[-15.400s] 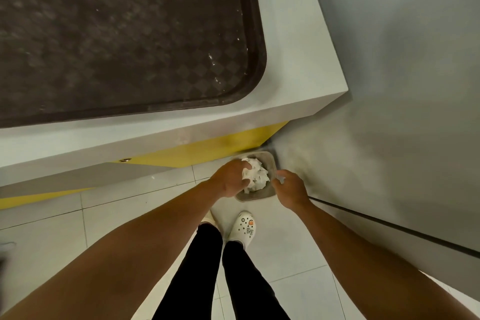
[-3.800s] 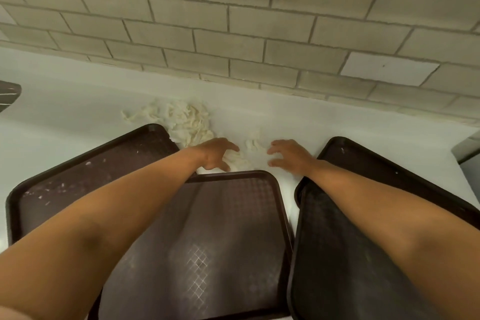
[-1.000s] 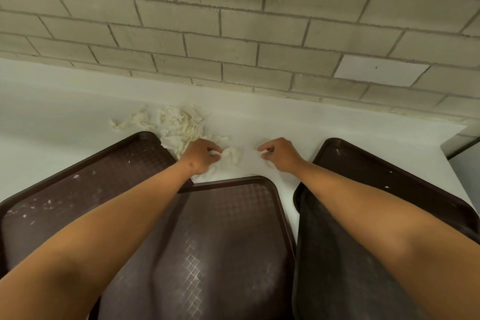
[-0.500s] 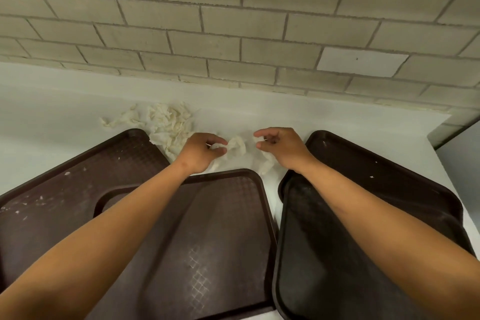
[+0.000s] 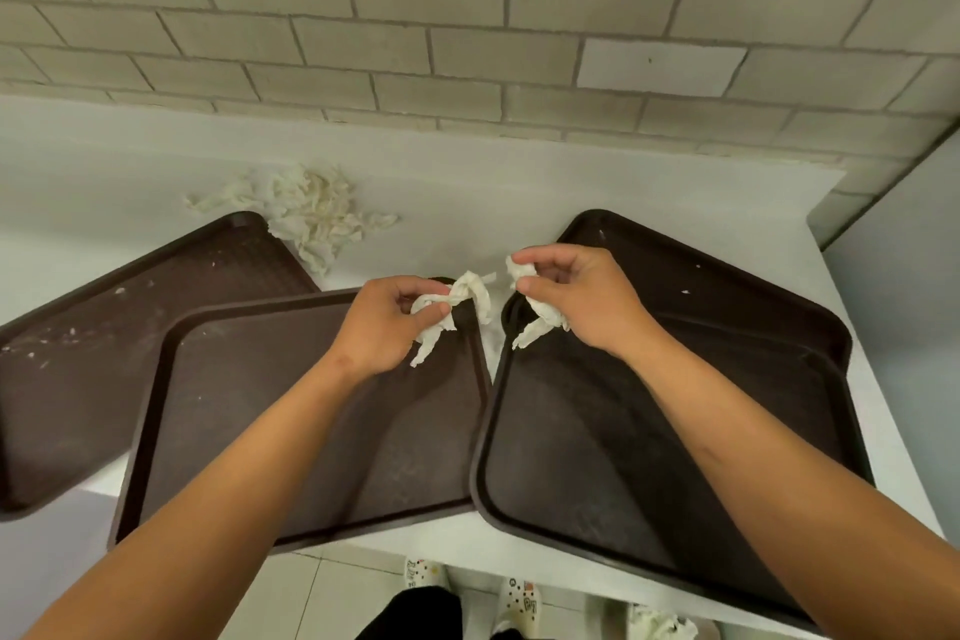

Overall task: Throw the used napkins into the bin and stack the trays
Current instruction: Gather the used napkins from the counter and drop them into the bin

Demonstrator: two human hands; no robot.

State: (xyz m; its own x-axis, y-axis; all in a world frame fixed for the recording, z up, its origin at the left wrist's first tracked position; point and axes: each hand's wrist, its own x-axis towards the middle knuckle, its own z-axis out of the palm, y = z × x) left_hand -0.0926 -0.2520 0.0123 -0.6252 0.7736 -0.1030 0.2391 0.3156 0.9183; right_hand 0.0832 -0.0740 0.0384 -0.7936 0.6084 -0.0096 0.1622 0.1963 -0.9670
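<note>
Both hands up over the dark brown plastic trays: left hand pinches a crumpled white napkin scrap, right hand clutches another, likely bin-bound. Shredded napkin pile waits by the wall on the white table; trays overhang the front edge.

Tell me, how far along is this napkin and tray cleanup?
Partway. Done: a bin on the floor below the counter already holds crumpled napkins. In hand: the left hand and right hand each pinch napkin scraps above the trays. Left: a napkin pile sits on the counter by the wall, and the brown trays lie spread and overlapping, not neatly stacked.
</note>
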